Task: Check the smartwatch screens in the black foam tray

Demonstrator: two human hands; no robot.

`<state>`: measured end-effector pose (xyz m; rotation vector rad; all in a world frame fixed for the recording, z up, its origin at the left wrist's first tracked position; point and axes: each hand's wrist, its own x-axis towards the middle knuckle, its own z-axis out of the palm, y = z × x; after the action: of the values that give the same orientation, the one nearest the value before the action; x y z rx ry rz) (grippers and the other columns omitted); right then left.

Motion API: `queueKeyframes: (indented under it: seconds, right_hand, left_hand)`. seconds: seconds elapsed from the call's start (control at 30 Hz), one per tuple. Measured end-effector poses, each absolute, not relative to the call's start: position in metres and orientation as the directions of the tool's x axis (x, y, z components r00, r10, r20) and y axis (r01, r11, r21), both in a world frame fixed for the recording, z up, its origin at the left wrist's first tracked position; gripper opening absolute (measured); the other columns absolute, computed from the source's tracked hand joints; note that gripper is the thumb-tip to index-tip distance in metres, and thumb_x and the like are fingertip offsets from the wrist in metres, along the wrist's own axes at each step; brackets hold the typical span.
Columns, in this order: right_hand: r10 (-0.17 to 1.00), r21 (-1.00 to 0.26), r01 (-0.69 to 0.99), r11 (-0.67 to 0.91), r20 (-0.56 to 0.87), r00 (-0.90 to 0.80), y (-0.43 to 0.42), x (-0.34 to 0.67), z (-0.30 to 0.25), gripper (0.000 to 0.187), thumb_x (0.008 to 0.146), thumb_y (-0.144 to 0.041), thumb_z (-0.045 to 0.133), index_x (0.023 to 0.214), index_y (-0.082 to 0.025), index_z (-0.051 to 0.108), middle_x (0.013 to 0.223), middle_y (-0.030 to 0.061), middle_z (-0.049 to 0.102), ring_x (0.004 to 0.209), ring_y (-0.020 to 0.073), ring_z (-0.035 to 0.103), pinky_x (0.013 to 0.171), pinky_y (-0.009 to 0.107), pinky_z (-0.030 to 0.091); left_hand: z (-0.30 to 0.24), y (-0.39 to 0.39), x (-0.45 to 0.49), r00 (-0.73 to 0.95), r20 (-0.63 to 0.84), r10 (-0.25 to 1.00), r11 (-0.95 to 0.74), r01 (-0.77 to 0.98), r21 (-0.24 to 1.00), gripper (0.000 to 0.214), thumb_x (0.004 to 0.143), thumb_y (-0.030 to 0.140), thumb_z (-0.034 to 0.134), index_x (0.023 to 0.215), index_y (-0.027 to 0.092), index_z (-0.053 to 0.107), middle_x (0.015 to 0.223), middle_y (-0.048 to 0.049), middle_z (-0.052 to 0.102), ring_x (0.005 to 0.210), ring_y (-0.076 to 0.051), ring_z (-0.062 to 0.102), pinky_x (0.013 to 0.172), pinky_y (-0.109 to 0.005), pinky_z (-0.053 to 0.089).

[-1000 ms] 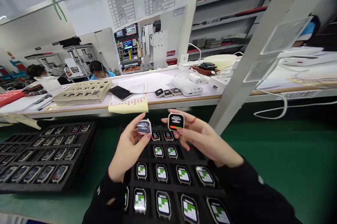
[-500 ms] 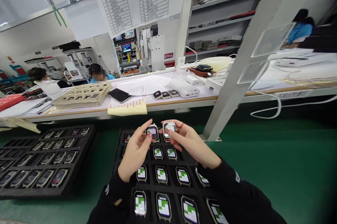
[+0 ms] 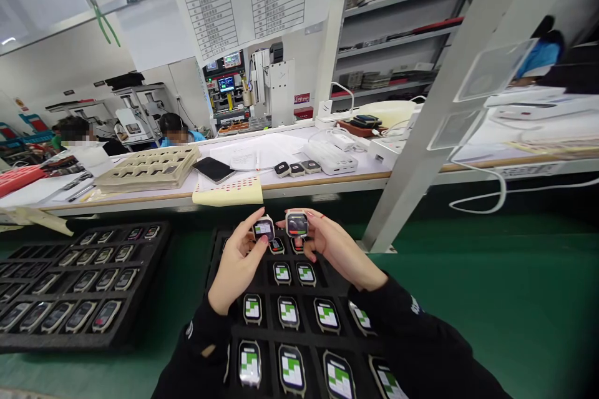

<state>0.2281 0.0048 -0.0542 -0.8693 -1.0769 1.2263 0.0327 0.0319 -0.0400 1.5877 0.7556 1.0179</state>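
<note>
My left hand (image 3: pixel 236 265) pinches a small square watch body (image 3: pixel 264 228) with a lit screen, held above the far end of a black foam tray (image 3: pixel 306 315). My right hand (image 3: pixel 334 249) grips a second watch body (image 3: pixel 296 224) whose screen is dark with a red strip, right beside the first. Both watches hover just over the tray's back rows. The tray beneath holds several watch bodies showing green and white screens (image 3: pixel 288 310). Black sleeves cover both my forearms.
A second black tray (image 3: pixel 70 286) of dark-screened watches lies at the left on the green mat (image 3: pixel 491 299). Behind runs a white shelf (image 3: pixel 327 177) with a phone (image 3: pixel 214 168), beige trays (image 3: pixel 147 166) and chargers. A slanted white post (image 3: pixel 421 137) rises at right. Two people sit far left.
Both hands dropped from higher up down to the tray's far rows half a second ago, then lifted slightly. The screens on the two held watches changed.
</note>
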Motion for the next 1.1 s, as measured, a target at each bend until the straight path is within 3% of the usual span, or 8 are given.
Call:
queueKeyframes:
  seconds: [0.2, 0.4, 0.83, 1.1]
  right_hand:
    - [0.989, -0.943, -0.3, 0.144, 0.15, 0.003, 0.004, 0.228, -0.053, 0.041, 0.089, -0.053, 0.059, 0.114, -0.02, 0.061, 0.112, 0.0134, 0.066, 0.068, 0.0187, 0.055, 0.042, 0.023, 0.04]
    - [0.987, -0.941, -0.305, 0.148, 0.159, -0.008, 0.004, 0.229, -0.053, 0.043, 0.091, -0.053, 0.058, 0.116, -0.018, 0.06, 0.113, 0.0152, 0.065, 0.07, 0.019, 0.055, 0.043, 0.022, 0.042]
    - [0.976, -0.934, -0.307, 0.182, 0.209, -0.058, 0.003, 0.232, -0.058, 0.041, 0.093, -0.048, 0.059, 0.122, -0.019, 0.059, 0.118, 0.0148, 0.064, 0.074, 0.0188, 0.058, 0.046, 0.022, 0.046]
    - [0.958, -0.948, -0.206, 0.244, 0.269, -0.101, 0.002, 0.23, -0.057, 0.057, 0.084, -0.039, 0.072, 0.133, -0.02, 0.05, 0.127, 0.0163, 0.059, 0.077, 0.0189, 0.058, 0.047, 0.024, 0.049]
  left_hand:
    - [-0.04, 0.033, 0.034, 0.428, 0.23, 0.874, -0.239, -0.035, 0.97, 0.051, 0.09, 0.033, 0.061, 0.139, 0.027, 0.05, 0.107, -0.0065, 0.066, 0.089, -0.016, 0.059, 0.082, -0.028, 0.05]
    - [-0.043, 0.037, 0.035, 0.431, 0.29, 0.854, -0.291, -0.066, 0.954, 0.051, 0.087, 0.032, 0.064, 0.137, 0.027, 0.051, 0.122, -0.0063, 0.063, 0.102, -0.018, 0.059, 0.087, -0.028, 0.051]
    - [-0.047, 0.041, 0.035, 0.41, 0.318, 0.855, -0.329, -0.044, 0.943, 0.051, 0.086, 0.029, 0.065, 0.135, 0.028, 0.052, 0.126, -0.0056, 0.061, 0.104, -0.018, 0.06, 0.085, -0.025, 0.051]
    - [-0.048, 0.042, 0.034, 0.359, 0.336, 0.871, -0.35, -0.03, 0.936, 0.046, 0.086, 0.031, 0.065, 0.131, 0.026, 0.055, 0.123, -0.0067, 0.063, 0.096, -0.017, 0.062, 0.082, -0.026, 0.053]
